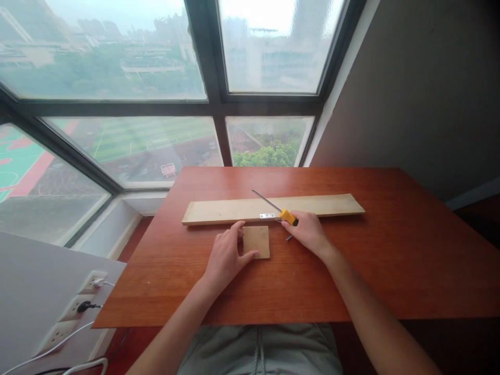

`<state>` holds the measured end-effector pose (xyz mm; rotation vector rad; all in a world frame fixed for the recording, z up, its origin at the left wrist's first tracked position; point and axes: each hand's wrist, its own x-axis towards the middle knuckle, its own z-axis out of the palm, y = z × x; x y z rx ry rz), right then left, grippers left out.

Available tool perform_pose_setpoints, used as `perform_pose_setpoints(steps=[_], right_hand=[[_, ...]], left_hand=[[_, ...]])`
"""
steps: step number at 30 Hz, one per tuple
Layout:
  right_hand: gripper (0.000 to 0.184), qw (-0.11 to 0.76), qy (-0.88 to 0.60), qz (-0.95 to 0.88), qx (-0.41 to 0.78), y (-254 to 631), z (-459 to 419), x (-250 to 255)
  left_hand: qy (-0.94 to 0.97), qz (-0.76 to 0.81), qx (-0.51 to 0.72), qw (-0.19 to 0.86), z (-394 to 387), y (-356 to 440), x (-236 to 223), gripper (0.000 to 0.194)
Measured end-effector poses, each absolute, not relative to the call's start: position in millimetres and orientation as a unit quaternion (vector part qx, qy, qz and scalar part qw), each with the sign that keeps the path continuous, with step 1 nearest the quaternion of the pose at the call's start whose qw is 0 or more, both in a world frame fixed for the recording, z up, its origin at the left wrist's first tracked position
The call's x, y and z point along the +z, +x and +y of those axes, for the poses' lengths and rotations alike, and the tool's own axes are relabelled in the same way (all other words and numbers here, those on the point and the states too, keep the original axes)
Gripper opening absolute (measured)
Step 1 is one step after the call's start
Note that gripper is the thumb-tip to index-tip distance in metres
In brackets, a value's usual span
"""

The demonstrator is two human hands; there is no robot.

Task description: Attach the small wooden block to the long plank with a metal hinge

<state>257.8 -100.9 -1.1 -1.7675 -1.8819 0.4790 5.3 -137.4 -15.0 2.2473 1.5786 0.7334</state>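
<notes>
My left hand (pixel 226 251) grips the left side of a small square wooden board (pixel 258 240), with the thumb over its lower left corner. Two small dark marks or holes show along that board's far edge. In my right hand (pixel 307 232) is a screwdriver (pixel 287 214) with a yellow and black handle, its shaft pointing up and to the left. Just beyond both hands a long, narrow wooden board (pixel 222 209) lies across the table. A small metal bracket (pixel 267 216) sits at its near edge, left of the screwdriver handle. A short metal piece (pixel 289 238) lies below my right fingers; its kind is unclear.
Everything rests on a reddish-brown wooden table (pixel 175 297). Large windows in dark frames (pixel 213 107) stand behind it, and a grey wall is on the right. At the lower left, wall sockets (pixel 74 307) hold plugs with cables.
</notes>
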Motion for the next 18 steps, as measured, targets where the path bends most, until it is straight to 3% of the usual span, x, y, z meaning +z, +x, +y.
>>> perform_pose_setpoints(steps=[10, 18], right_hand=[[0.023, 0.295, -0.655, -0.684, 0.125, 249.8, -107.5, -8.1], [0.020, 0.311, -0.641, -0.682, 0.162, 251.9, -106.0, -8.6]], left_hand=[[0.760, 0.540, 0.304, 0.197, -137.5, 2.0, -11.4, 0.045], [0.749, 0.550, 0.305, 0.208, -136.8, 3.5, -11.3, 0.029]])
